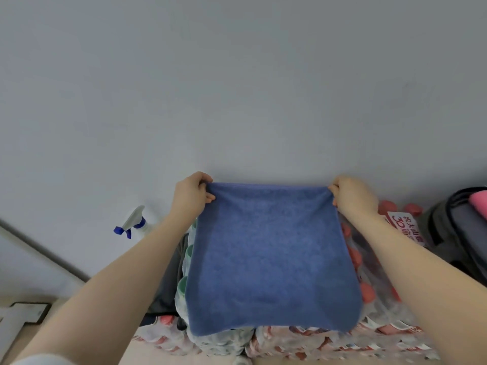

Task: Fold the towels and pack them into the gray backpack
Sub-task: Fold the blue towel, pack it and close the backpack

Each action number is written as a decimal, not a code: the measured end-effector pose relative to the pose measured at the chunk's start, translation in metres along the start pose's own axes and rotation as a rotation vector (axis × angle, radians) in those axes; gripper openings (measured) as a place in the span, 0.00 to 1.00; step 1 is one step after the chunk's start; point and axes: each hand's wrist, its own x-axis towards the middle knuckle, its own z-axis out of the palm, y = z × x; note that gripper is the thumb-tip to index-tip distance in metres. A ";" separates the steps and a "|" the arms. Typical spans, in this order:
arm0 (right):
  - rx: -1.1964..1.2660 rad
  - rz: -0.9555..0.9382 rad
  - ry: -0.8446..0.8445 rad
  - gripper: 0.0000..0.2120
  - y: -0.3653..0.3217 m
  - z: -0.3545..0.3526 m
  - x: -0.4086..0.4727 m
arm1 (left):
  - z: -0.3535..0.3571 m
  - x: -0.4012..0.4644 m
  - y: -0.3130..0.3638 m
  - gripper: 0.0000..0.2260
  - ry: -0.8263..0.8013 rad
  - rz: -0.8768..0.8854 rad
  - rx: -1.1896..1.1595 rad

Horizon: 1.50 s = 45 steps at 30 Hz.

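A blue towel (268, 256) hangs in the air in front of me, held up by its top edge. My left hand (191, 194) pinches the top left corner and my right hand (353, 196) pinches the top right corner. The towel's lower edge hangs over packs of bottles. The gray backpack (458, 233) stands at the right edge, open at the top, with a pink towel (478, 204) showing inside.
Shrink-wrapped packs of red-capped bottles (369, 293) lie under and around the towel, with green-capped ones (188, 252) at its left. A white spray bottle with a blue trigger (135, 223) stands by the wall. A plain gray wall fills the upper view.
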 end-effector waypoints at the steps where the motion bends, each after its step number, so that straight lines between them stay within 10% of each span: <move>1: -0.037 0.005 -0.018 0.11 -0.001 0.004 0.002 | 0.003 0.004 -0.004 0.14 -0.036 0.025 0.083; 7: -0.060 0.031 0.003 0.14 -0.012 0.019 -0.006 | 0.017 0.001 -0.015 0.18 0.019 0.196 0.484; 12: -0.045 -0.535 -0.123 0.24 -0.063 0.037 -0.035 | 0.050 -0.013 -0.011 0.22 -0.264 0.726 0.641; 15: -0.196 -0.593 -0.352 0.30 -0.067 0.056 -0.049 | 0.057 -0.025 -0.023 0.34 -0.488 0.531 0.834; 18: -0.231 -0.463 -0.359 0.31 -0.041 0.058 -0.054 | 0.044 -0.027 -0.035 0.44 -0.383 0.399 0.885; 31: 0.340 -0.001 0.148 0.07 0.058 0.025 -0.159 | 0.026 -0.134 -0.047 0.17 0.019 0.242 0.481; 37: 0.711 0.250 0.051 0.09 0.065 0.033 -0.206 | 0.023 -0.207 -0.056 0.17 0.316 -0.232 0.217; 45: 1.018 0.420 -0.193 0.10 0.055 0.057 -0.237 | 0.033 -0.233 -0.068 0.14 0.146 -0.509 -0.192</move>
